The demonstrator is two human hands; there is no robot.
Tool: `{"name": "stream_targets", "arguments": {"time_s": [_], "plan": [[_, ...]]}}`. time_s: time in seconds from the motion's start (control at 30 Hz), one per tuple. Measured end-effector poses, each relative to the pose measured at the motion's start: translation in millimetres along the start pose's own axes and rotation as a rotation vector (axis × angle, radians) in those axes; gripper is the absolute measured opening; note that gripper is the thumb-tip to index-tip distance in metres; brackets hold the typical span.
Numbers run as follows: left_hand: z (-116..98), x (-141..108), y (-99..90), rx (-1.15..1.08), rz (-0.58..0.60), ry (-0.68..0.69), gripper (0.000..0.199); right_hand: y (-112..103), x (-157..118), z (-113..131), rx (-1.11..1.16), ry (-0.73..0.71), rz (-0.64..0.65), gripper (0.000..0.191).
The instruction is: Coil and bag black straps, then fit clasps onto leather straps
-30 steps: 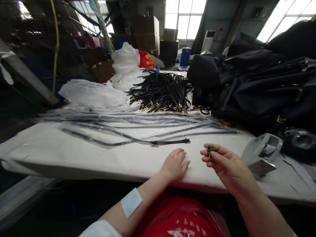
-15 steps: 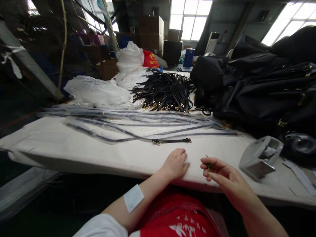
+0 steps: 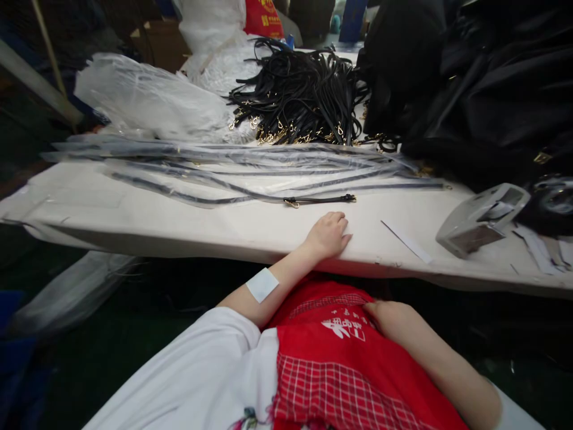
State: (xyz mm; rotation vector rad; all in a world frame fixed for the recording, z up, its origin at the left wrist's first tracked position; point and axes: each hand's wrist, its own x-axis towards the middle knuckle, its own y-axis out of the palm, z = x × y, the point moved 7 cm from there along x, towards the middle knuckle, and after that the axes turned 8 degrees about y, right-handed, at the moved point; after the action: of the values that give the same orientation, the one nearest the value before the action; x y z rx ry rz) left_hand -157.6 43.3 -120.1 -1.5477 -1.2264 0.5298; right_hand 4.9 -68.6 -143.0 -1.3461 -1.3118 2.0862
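My left hand [image 3: 329, 235] rests palm down on the white table [image 3: 250, 230] near its front edge, with nothing seen in it and the thumb apart from the fingers. My right hand [image 3: 385, 312] is at the pocket of the red apron [image 3: 322, 328]; its fingers are hidden inside. A short black strap with gold clasps [image 3: 320, 199] lies just beyond my left hand. Long straps in clear plastic sleeves [image 3: 210, 179] stretch across the table behind it.
Black straps with gold clasps [image 3: 304, 95] are heaped at the back. Clear plastic bags [image 3: 152, 98] lie left of them, black bags [image 3: 483, 107] to the right. A grey-white dispenser [image 3: 483, 221] and a thin white strip [image 3: 407, 242] are on the right side.
The view has tilted down. My right hand, which held something small and thin over the table, has moved down to the apron pocket. My left hand stays on the table.
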Motion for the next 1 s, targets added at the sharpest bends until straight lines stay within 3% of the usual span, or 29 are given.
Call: {"name": "stream_targets", "arguments": {"time_s": [0.13, 0.37, 0.83, 0.97, 1.0], "plan": [[-1, -1, -1.6, 0.017, -0.011, 0.008, 0.027, 1, 10, 1, -0.133, 0.045, -0.041, 0.030], [-1, -1, -1.0, 0.013, -0.018, 0.024, 0.028, -9, -11, -9, -0.237, 0.043, -0.099, 0.030], [0, -3, -1.6, -0.023, -0.020, 0.004, 0.028, 13, -15, -7, -0.280, -0.039, -0.209, 0.034], [-3, -5, -7.6, -0.016, -0.037, -0.001, 0.025, 26, -8, -17, -0.339, -0.010, -0.313, 0.039], [-3, -5, -8.7, -0.011, -0.042, -0.003, 0.024, 27, -6, -17, -0.337, -0.068, -0.383, 0.038]]}}
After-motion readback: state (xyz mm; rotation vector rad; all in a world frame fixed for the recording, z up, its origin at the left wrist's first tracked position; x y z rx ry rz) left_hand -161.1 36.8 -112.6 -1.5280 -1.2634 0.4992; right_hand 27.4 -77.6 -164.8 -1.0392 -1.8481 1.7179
